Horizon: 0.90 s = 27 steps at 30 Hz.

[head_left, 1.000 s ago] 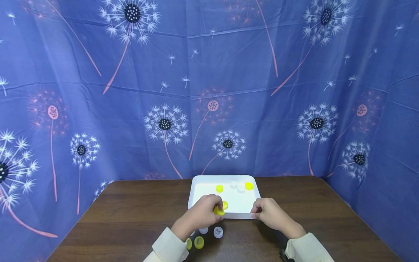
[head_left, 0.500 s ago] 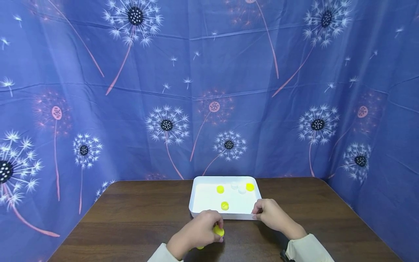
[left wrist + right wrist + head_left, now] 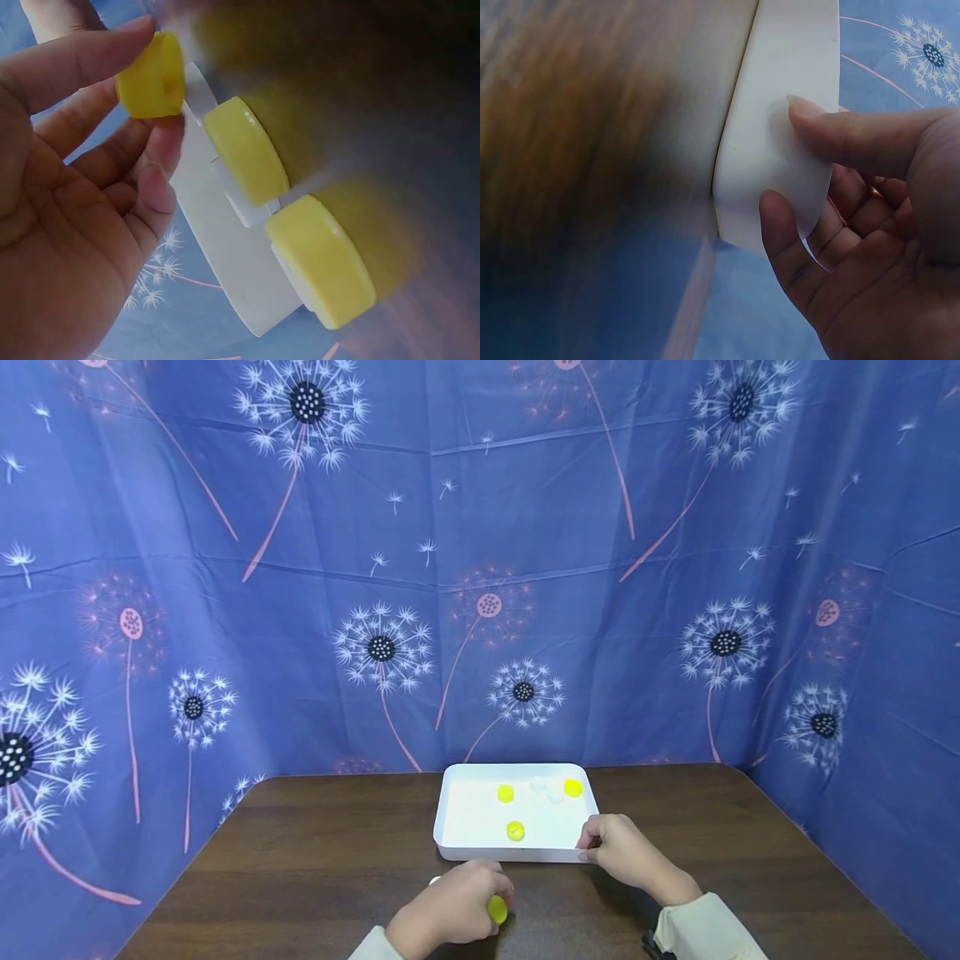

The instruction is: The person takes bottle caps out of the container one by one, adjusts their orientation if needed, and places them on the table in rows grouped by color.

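The left hand [image 3: 459,906] pinches a round yellow plastic cap [image 3: 497,910] near the front of a white rectangular tray [image 3: 517,855] on the brown wood-grain worktop [image 3: 322,843]. The right hand [image 3: 626,853] grips the tray's near right corner. Only the head view shows three yellow caps [image 3: 515,832] and two white caps [image 3: 555,796] inside; the left wrist view reveals two further yellow discs [image 3: 321,262] outside it.

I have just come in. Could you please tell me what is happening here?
A person's left-hand grip pinches a round, yellow, plastic-looking cap just in front of a rectangular, white, plastic-looking tray. The right-hand grip holds that tray at its near right corner. Three similar yellow caps and two round, whitish, plastic-looking caps lie inside it; two more yellow caps sit on the brown, wood-look table.
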Tool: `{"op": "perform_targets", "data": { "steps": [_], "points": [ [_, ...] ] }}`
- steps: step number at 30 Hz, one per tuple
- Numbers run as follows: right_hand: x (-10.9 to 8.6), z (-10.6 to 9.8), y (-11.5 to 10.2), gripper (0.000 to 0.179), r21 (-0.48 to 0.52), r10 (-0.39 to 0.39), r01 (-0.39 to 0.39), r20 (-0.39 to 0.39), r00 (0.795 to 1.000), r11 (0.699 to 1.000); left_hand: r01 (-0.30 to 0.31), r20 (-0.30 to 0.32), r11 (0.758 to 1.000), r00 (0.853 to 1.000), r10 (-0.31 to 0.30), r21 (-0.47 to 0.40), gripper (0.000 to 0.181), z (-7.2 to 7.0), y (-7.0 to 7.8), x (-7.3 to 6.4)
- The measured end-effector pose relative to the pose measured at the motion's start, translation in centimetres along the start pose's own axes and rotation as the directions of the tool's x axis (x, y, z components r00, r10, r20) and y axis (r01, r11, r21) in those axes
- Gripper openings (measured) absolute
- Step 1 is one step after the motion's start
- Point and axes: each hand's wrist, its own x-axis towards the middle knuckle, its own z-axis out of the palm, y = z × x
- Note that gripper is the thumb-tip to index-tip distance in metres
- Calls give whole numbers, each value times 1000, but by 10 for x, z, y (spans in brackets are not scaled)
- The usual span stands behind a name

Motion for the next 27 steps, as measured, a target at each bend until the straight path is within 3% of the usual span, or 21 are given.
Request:
{"op": "perform_targets", "data": {
  "steps": [16, 27],
  "points": [
    [-1, 0, 0, 24, -2, -15, 16, 6, 1000, 1000, 12, 0, 994, 1000, -12, 110, 30, 3, 4, -3],
    [-1, -2, -1, 24, -14, -31, 31, -1, 1000, 999, 41, 8, 993, 999, -43, 113, 31, 3, 4, -3]
  ]
}}
